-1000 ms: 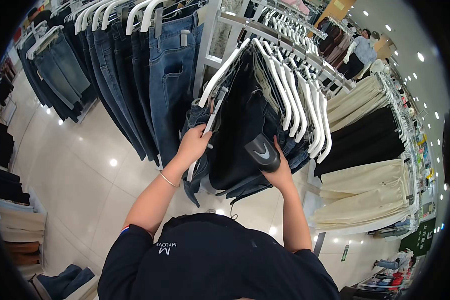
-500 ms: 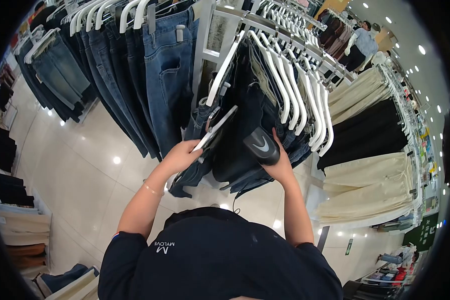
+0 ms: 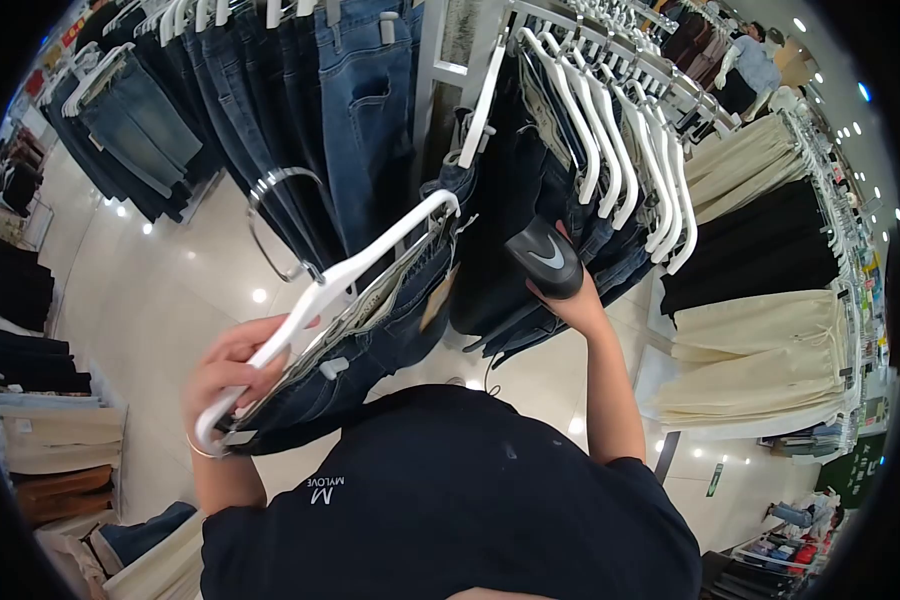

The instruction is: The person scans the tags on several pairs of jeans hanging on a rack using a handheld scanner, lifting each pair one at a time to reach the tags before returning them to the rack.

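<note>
My left hand [image 3: 240, 365] is closed around one arm of a white hanger [image 3: 345, 270], off the rack and tilted in front of me. Dark blue jeans [image 3: 370, 355] hang from this hanger, with a tan tag [image 3: 438, 300] and a pale security tag [image 3: 334, 368] on them. In my right hand [image 3: 580, 300] is a black handheld device [image 3: 547, 258] with a silver curved mark; my fingers are partly hidden behind it. It is close to the dark jeans [image 3: 495, 260] on the rack. A thin cord [image 3: 490, 378] dangles below; where it joins is hidden.
A metal rack [image 3: 570, 25] ahead carries several white hangers [image 3: 620, 150] with jeans. More blue jeans [image 3: 365, 110] hang ahead to the left. Cream trousers [image 3: 760, 360] and black trousers [image 3: 750, 250] hang at right. Folded clothes [image 3: 65, 430] lie on shelves at left.
My left hand has drawn the hanger with the jeans away from the rack, leftward and toward me. My right hand still holds the black device near the hanging jeans.
</note>
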Demonstrator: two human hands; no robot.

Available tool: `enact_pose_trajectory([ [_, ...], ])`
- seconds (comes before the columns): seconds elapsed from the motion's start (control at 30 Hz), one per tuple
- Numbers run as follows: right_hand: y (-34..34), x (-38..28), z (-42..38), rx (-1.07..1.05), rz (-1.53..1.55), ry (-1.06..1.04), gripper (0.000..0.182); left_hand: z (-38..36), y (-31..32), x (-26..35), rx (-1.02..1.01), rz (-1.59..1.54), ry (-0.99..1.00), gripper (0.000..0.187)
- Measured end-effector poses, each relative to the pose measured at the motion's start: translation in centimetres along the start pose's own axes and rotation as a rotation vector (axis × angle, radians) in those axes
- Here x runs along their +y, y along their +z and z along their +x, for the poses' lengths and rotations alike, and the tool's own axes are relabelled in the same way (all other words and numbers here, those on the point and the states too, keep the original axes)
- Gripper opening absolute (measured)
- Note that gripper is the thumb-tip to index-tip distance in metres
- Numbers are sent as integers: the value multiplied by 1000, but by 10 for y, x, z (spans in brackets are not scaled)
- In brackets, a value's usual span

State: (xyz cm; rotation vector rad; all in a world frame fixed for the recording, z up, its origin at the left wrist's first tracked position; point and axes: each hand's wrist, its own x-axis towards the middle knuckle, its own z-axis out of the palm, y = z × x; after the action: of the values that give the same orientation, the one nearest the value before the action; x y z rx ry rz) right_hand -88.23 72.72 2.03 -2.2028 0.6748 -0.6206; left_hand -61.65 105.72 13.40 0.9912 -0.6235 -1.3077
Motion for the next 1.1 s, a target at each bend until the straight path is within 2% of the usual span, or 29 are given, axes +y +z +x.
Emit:
enact_pose_trajectory([
  [0.07, 6, -16, -2, -26, 128, 63, 75, -16, -3, 14, 12, -77, 34, 76],
  [0.17, 19, -26, -10, -66, 213, 110, 64, -36, -10, 32, -5, -130, 25, 79],
  [0.2, 24, -29, -13, -81, 229, 117, 61, -40, -17, 38, -102, -182, -28, 83],
  [0.3, 36, -44, -23, -133, 289, 144, 52, -60, -22, 49, -135, -117, -57, 82],
  [0.33, 40, -52, -27, -130, 282, 109, 42, -68, -23, 53, -132, -84, -59, 82],
  [0.47, 63, -70, -48, -191, 464, 196, 35, -96, -31, 61, -124, -9, 12, 82],
  [0.57, 81, -71, -62, -374, 635, 348, 27, -106, -32, 59, -103, 10, 41, 83],
  [0.6, 86, -78, -65, -400, 567, 338, 20, -109, -32, 58, -104, 12, 47, 83],
  [0.63, 99, -71, -70, -378, 621, 324, 17, -111, -32, 58, -106, 12, 54, 84],
  [0.7, 106, -73, -71, -417, 531, 388, 18, -110, -33, 56, -113, 10, 63, 84],
  [0.93, 116, -65, -73, -328, 602, 412, 27, -114, -37, 55, -132, -10, 95, 82],
  [1.1, 119, -79, -72, -330, 594, 397, 24, -119, -44, 62, -161, -64, 86, 81],
])
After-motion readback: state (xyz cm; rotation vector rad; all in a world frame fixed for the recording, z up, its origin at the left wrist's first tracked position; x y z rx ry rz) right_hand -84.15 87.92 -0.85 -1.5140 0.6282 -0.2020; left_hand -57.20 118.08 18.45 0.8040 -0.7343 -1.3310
